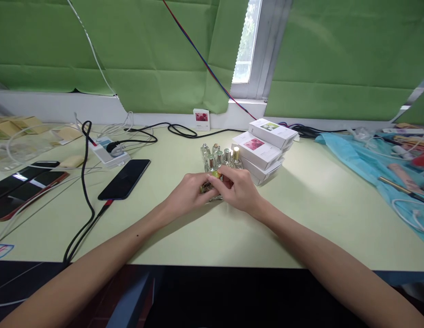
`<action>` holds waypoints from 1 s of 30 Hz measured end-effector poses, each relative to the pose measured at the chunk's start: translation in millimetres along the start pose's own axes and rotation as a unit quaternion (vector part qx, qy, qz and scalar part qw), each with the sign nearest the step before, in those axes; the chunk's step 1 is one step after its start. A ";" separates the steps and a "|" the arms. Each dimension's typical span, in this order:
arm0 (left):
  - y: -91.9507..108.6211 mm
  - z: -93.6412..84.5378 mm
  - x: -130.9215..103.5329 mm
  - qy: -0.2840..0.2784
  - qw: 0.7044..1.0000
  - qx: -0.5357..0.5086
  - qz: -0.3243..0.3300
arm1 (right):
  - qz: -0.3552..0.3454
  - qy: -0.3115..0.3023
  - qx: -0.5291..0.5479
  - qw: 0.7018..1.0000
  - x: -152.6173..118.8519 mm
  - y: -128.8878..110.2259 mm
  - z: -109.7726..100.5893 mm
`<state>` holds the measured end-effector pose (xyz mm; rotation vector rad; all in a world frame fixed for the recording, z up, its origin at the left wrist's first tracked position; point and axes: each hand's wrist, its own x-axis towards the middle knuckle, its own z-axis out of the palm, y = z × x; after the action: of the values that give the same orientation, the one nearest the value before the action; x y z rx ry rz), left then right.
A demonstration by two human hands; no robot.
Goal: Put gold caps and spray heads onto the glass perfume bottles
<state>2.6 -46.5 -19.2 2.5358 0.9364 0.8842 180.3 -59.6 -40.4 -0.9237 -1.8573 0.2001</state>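
Observation:
Several small glass bottles with silver and gold caps (227, 156) stand grouped on the pale table. At the near side of the group, my left hand (189, 190) and my right hand (240, 187) meet around a small glass bottle with a yellowish top (216, 174). Fingers of both hands are curled against it and hide most of its body. Just right of the bottles is a stack of white boxes (261, 148), some with pink or green pictures on top.
A black phone (124, 179) with a cable lies left of my hands, near a white power strip (111, 152). More phones (23, 187) are at the far left. A small white box (201, 120) leans by the wall. Blue sheeting (355, 159) with cables and small items covers the right side.

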 end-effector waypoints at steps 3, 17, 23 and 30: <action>1.1 -0.1 0.1 -0.007 1.000 -0.001 0.002 | -0.003 0.002 -0.001 1.000 -1.1 0.6 0.4; -1.6 1.8 -2.0 -0.019 1.000 0.018 -0.017 | -0.012 -0.018 -0.016 1.000 -5.0 3.2 1.3; -0.4 1.5 -1.6 -0.024 0.999 0.010 -0.022 | -0.011 -0.045 0.003 0.999 -3.3 2.9 -2.5; -0.1 0.5 -1.0 -0.023 1.000 0.007 -0.019 | 0.003 -0.085 0.019 0.996 -3.3 4.2 -4.9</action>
<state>2.3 -47.1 -20.1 2.5303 0.9769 0.8068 187.2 -60.2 -42.5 -0.9092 -1.9995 0.3261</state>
